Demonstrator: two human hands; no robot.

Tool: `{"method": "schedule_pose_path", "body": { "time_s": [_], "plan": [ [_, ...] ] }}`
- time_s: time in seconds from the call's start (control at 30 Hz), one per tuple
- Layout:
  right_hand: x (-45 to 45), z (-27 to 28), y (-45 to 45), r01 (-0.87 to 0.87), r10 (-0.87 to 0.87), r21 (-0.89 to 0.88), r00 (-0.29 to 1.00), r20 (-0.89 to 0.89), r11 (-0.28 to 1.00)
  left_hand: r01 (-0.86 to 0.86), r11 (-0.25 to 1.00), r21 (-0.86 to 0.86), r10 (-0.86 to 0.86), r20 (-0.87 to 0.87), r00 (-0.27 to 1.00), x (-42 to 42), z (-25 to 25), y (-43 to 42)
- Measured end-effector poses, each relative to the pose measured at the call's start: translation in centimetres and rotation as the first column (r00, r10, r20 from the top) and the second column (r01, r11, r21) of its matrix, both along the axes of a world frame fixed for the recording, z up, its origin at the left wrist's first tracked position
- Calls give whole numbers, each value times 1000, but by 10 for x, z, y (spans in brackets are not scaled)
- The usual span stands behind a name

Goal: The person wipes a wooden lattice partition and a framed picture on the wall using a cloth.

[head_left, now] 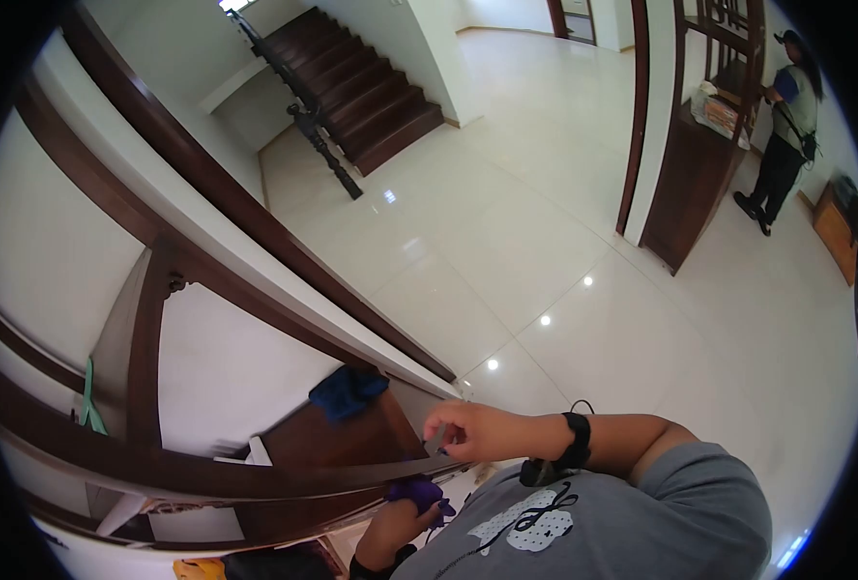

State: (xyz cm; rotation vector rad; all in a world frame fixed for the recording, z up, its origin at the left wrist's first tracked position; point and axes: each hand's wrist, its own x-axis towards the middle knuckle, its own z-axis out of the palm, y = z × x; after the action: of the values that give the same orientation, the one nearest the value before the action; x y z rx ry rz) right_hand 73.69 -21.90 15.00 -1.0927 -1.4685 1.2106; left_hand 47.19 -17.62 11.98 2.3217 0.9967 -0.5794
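Observation:
My left hand (403,532) is closed around a bunched purple cloth (414,493), low in the view beside a dark wooden cabinet. Part of the cloth sticks out past my fingers. Above it, my right hand (458,431) has curled fingers, close to the edge of the cabinet's curved wooden frame (284,480). Whether anything small sits in those fingers is too unclear to see. A black band (578,440) circles my right wrist. On the brown wooden shelf (322,425) behind the frame lies a crumpled dark blue cloth (349,390).
A green item (90,401) hangs at the cabinet's left. Dark stairs (361,92) with a black railing rise at the back. Across the shiny tiled floor (506,222), another person (786,130) stands by a tall wooden shelf unit (690,184) bearing a packaged item (716,111).

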Motion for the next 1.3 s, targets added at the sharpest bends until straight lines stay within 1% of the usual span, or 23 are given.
{"method": "schedule_pose_path", "body": {
  "time_s": [0.03,0.07,0.17,0.2,0.3,0.33,0.4,0.43,0.5,0.63,0.7,0.73,0.8,0.83,0.87,0.97,1.0,1.03,1.1,1.13,1.17,1.23,1.3],
  "plan": [
    [13,2,-7,5,-5,-16,1000,3,1000,8,1000,9,-7,-61,998,7,-2,-5],
    [26,6,-16,9,-9,-34,1000,6,999,-11,999,-47,23,257,966,22,13,-17],
    [72,4,-39,-1,2,-46,1000,30,999,104,982,-160,-74,180,981,48,-13,-32],
    [88,1,-47,-5,6,-44,999,41,999,128,959,-253,18,503,864,85,19,-48],
    [134,-3,-76,32,-29,-25,994,106,999,71,941,-332,115,508,854,137,-9,-63],
    [150,-3,-85,26,-22,-32,991,131,999,83,946,-313,96,518,850,155,-15,-67],
    [182,-6,-107,58,-41,-149,993,114,987,109,955,-277,58,533,844,198,-15,-75],
    [196,-8,-119,77,-55,-208,993,105,975,126,959,-254,45,576,816,215,-17,-79],
    [222,-16,-136,151,-131,-196,985,107,969,166,963,-210,12,653,757,248,-25,-84],
    [262,-36,-163,271,-262,-220,963,67,937,259,908,-329,-6,608,794,295,-42,-77],
    [274,-46,-166,296,-295,-233,955,39,926,300,885,-356,-43,579,814,321,-29,-70],
    [280,-50,-167,301,-303,-250,953,34,920,387,874,-294,-87,689,720,337,-19,-66],
    [293,-56,-165,299,-312,-286,950,0,911,384,861,-333,-79,658,749,359,-21,-56],
    [302,-55,-162,294,-301,-307,953,27,905,381,855,-352,-77,640,764,368,-24,-49],
    [310,-55,-156,293,-289,-309,955,62,905,424,856,-296,-105,703,703,378,-31,-41],
    [339,-63,-131,255,-229,-304,966,118,918,370,847,-381,43,744,667,409,-50,-15],
    [350,-66,-119,231,-201,-303,971,127,925,355,841,-407,64,727,684,418,-54,-2],
    [361,-69,-104,215,-180,-296,973,142,931,357,845,-398,63,738,672,429,-60,12],
    [384,-72,-68,173,-132,-279,978,163,945,352,857,-376,62,754,654,455,-52,44],
    [399,-79,-47,125,-85,-246,982,168,961,329,889,-319,30,756,654,468,-52,63],
    [411,-82,-27,120,-88,-231,986,143,966,356,867,-350,13,728,685,483,-56,86],
    [434,-53,11,196,-133,-276,964,232,941,255,788,-560,207,632,747,517,-22,118],
    [454,-42,40,268,-168,-227,909,381,936,418,759,-500,108,729,676,548,-15,148]
  ]
}}
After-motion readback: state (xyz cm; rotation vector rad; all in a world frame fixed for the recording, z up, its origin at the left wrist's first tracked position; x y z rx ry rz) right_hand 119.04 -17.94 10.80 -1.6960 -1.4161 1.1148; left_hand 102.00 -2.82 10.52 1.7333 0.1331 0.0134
